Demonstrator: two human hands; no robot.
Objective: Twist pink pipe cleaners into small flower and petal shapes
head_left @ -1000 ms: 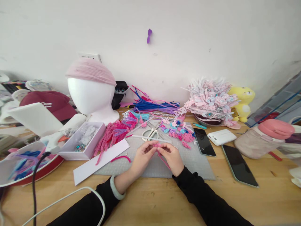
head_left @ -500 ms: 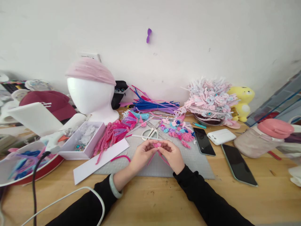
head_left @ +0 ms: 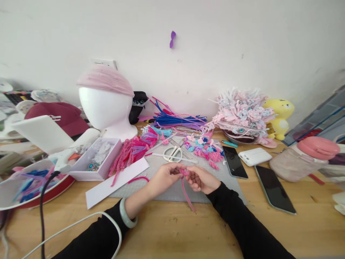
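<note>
Between my two hands is a small looped piece of pink pipe cleaner [head_left: 184,172], with one long end hanging down toward the table. My left hand [head_left: 168,176] is closed, thumb and fingers pinching the loops from the left. From the other side my right hand [head_left: 203,178] pinches the same piece, its fingers curled. Both hands are just above the grey cutting mat [head_left: 161,196]. Scissors with pale handles [head_left: 174,153] lie open behind them. Small pink, blue and purple pipe cleaner flowers [head_left: 206,149] are heaped beyond my right hand.
On the left stand a white mannequin head [head_left: 105,108], a white box of beads [head_left: 101,172], a hot glue gun [head_left: 64,158] and a bowl of scraps [head_left: 54,196]. To the right lie two phones [head_left: 275,189], a power bank [head_left: 254,157] and a pink-lidded jar [head_left: 302,158]. A white cable [head_left: 81,217] crosses my left sleeve.
My right hand has turned and shifted slightly right, its fingers curling. The pink pipe cleaner has rotated, and one end now hangs lower where two ends showed before.
</note>
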